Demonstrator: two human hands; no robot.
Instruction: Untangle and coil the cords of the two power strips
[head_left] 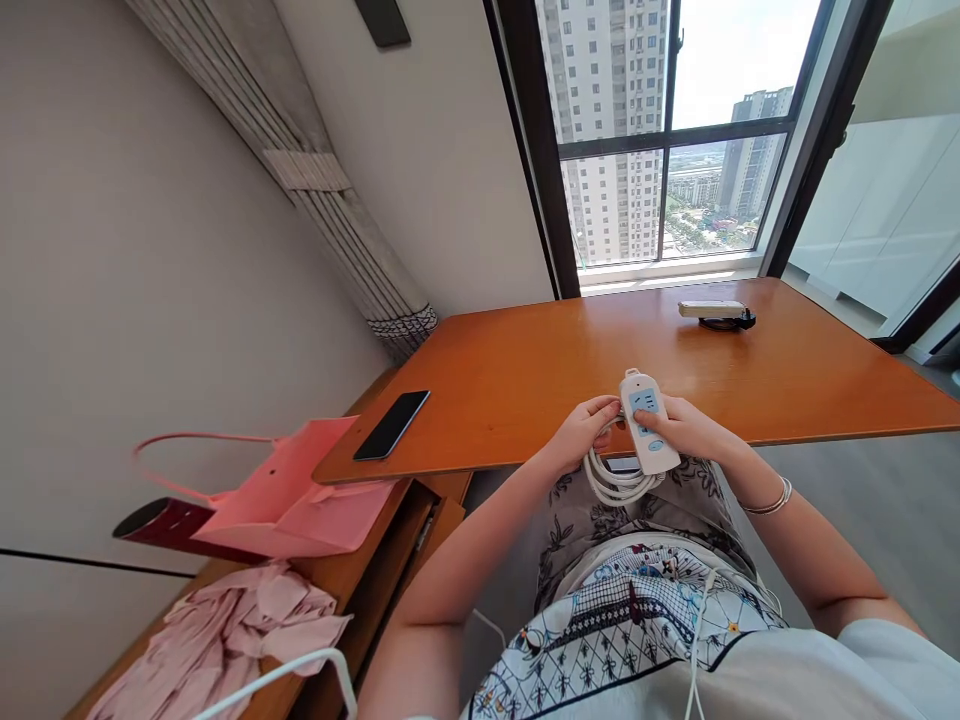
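A white power strip with light blue sockets is held upright at the near edge of the orange wooden table. My right hand is wrapped round its lower half, thumb on the front. My left hand is closed on the coiled white cable that hangs in loops just below the strip, over my lap.
A black phone lies on the table's left corner. A small white device on a black base sits at the far side by the window. A pink paper bag and pink cloth lie on a lower wooden unit at left.
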